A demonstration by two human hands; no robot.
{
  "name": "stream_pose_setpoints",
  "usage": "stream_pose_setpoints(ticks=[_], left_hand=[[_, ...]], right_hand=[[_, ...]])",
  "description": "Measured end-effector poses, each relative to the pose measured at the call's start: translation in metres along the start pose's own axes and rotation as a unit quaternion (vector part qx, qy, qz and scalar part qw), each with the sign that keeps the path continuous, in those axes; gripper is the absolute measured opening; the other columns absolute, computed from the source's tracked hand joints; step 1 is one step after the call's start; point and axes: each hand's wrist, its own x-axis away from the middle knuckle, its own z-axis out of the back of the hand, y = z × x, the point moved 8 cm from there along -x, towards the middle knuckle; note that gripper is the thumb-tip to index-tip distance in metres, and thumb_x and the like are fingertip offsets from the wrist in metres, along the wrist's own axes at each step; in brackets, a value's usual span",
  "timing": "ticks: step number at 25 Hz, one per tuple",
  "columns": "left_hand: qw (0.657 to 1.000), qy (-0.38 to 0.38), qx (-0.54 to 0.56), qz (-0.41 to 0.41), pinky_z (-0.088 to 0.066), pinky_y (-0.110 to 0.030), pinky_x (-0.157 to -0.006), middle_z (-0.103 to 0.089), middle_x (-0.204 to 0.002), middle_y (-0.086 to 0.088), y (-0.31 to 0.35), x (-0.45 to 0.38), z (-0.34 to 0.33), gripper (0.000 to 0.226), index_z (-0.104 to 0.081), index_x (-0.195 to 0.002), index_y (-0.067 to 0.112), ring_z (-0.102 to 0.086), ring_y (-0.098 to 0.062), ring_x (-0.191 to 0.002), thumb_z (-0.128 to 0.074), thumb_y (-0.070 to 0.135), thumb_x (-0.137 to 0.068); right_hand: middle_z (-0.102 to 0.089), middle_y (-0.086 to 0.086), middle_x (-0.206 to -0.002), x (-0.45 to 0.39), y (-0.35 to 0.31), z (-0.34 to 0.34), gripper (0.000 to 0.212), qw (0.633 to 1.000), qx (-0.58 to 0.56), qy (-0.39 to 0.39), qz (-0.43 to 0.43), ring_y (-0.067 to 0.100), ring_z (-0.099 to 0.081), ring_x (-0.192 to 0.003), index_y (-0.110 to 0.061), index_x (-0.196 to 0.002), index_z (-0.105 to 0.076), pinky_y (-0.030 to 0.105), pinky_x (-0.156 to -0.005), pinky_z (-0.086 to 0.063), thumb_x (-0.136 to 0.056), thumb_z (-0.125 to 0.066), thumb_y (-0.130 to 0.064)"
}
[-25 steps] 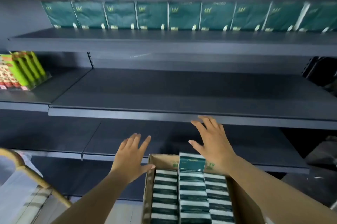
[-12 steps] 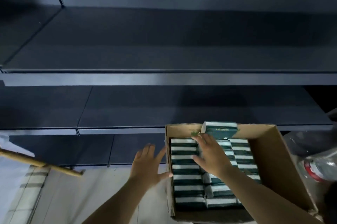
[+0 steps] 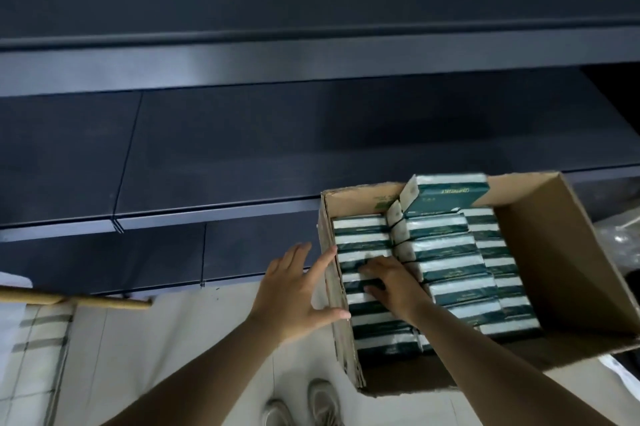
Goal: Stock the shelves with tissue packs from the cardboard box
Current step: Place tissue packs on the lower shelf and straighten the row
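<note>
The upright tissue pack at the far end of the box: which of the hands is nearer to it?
Right. The right hand is inside the cardboard box on the left row of packs, short of the upright tissue pack. The left hand is outside, against the box's left wall.

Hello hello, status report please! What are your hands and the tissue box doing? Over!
Left hand open, braced on cardboard box wall. Right hand inside box, fingers digging among tissue packs; grip unclear. One pack tilted up at far end. Shelves bare, nothing blocking. Over.

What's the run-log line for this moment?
phase: picking | right hand: fingers in left row of tissue packs | left hand: open, against cardboard box wall | shelves: bare
</note>
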Motion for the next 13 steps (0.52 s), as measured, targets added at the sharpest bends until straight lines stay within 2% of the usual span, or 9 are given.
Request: stream_pose_setpoints(ticks=[3,7,10,13], left_hand=[[0.999,0.026,0.042,0.003,-0.008,-0.033,-0.114,-0.005,-0.158,0.002,0.003,-0.002,-0.007,0.098,0.025,-0.137,0.05,-0.002,-0.018,-0.144,-0.024,0.091,-0.063],[0.994,0.058,0.089,0.01,-0.012,-0.034,-0.114,-0.016,-0.155,0.001,0.0,-0.003,-0.02,0.094,0.025,-0.133,0.054,-0.011,-0.019,-0.143,-0.016,0.096,-0.061],[0.992,0.072,0.099,0.01,-0.016,-0.037,-0.114,-0.021,-0.154,0.0,-0.001,-0.003,-0.021,0.091,0.026,-0.132,0.055,-0.016,-0.02,-0.142,-0.008,0.097,-0.059],[0.992,0.079,0.101,0.012,-0.018,-0.037,-0.113,-0.024,-0.153,0.0,0.0,-0.002,-0.021,0.091,0.024,-0.134,0.055,-0.018,-0.02,-0.141,-0.01,0.096,-0.059]], right_hand=[[-0.058,0.007,-0.114,-0.008,0.008,-0.006,0.03,0.999,-0.047,0.026,-0.01,0.022,-0.05,-0.109,-0.013,-0.112,-0.066,0.018,-0.092,-0.032,-0.082,-0.068,-0.013],[-0.056,-0.004,-0.103,-0.01,0.013,-0.017,0.037,0.996,-0.084,0.018,0.012,0.013,-0.047,-0.105,-0.016,-0.115,-0.066,0.012,-0.09,-0.03,-0.079,-0.073,-0.014],[-0.061,-0.004,-0.1,-0.014,0.014,-0.015,0.035,0.994,-0.09,0.041,0.034,0.015,-0.05,-0.102,-0.019,-0.113,-0.068,0.02,-0.089,-0.035,-0.078,-0.074,-0.017],[-0.064,-0.005,-0.099,-0.016,0.012,-0.013,0.032,0.993,-0.093,0.054,0.051,0.013,-0.05,-0.097,-0.02,-0.112,-0.068,0.031,-0.089,-0.042,-0.08,-0.071,-0.017]])
